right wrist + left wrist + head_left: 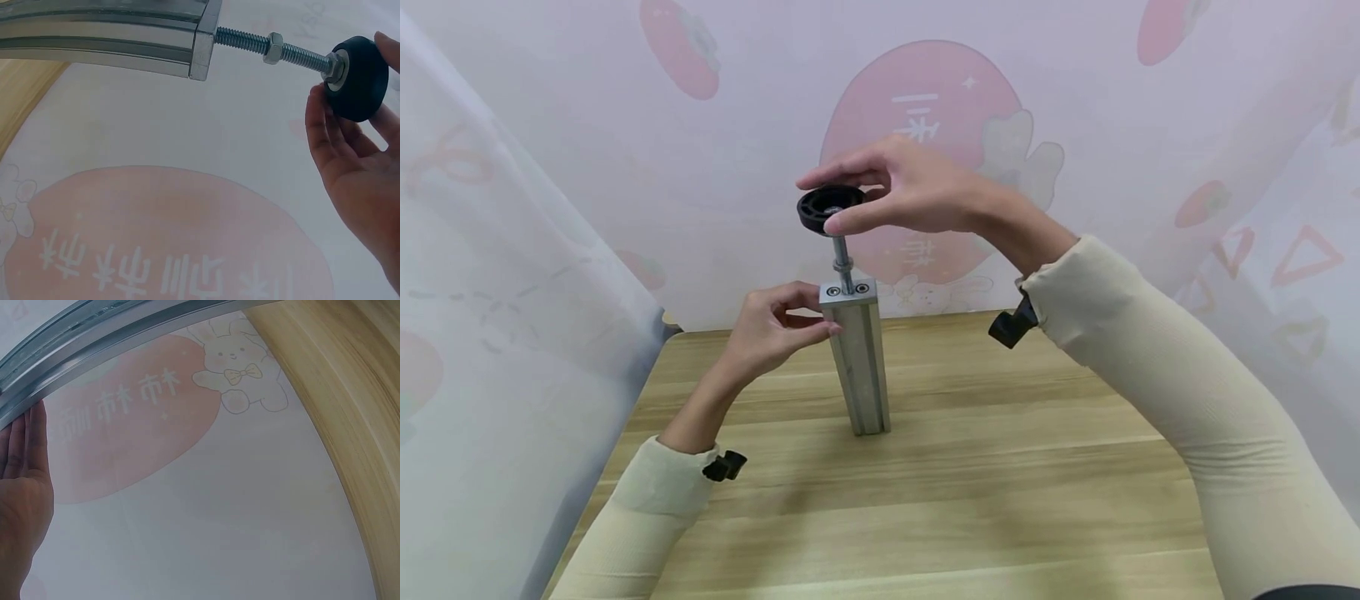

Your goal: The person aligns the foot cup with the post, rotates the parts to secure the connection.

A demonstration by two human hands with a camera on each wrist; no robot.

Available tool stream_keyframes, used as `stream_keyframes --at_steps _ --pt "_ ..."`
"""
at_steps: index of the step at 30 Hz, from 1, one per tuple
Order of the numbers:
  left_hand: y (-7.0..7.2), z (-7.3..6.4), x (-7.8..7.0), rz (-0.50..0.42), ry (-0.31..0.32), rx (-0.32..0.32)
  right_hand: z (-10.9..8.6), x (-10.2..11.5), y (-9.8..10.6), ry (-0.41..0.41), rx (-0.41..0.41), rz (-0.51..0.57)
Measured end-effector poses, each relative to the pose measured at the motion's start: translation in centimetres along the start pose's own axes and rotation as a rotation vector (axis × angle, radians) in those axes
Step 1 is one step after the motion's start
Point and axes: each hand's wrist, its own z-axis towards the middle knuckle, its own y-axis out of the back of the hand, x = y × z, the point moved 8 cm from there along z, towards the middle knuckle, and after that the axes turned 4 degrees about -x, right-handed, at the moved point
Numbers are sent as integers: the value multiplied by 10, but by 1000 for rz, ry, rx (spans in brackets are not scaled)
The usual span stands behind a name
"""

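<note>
An aluminium profile (859, 367) stands upright on the table, with a metal end plate (205, 47) fixed on top by two screws. From the plate rises a threaded stud (240, 39) carrying a hex nut (274, 49) partway along. A black round levelling foot (809, 219) tops the stud, its hollow underside facing up. My right hand (917, 187) holds the foot's rim between thumb and fingers. Just below the end plate, my left hand (763, 333) grips the profile, thumb on the near side; its far fingertips are hidden in the head view.
The wood-grain table (1000, 467) spreads around the profile's base. A pale printed curtain (760, 167) hangs close behind it, and more curtain closes in the left and right sides. Black wrist mounts (1013, 323) sit at both cuffs.
</note>
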Motion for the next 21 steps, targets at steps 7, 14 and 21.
stream_keyframes --at_steps 7,14,21 --pt "-1 0 -1 1 2 -2 6 4 -3 50 -116 -151" --pt "-1 0 0 11 10 -7 7 4 -3 54 -208 -244" --pt "-3 0 1 3 15 -7 7 7 -5 85 -159 -225"
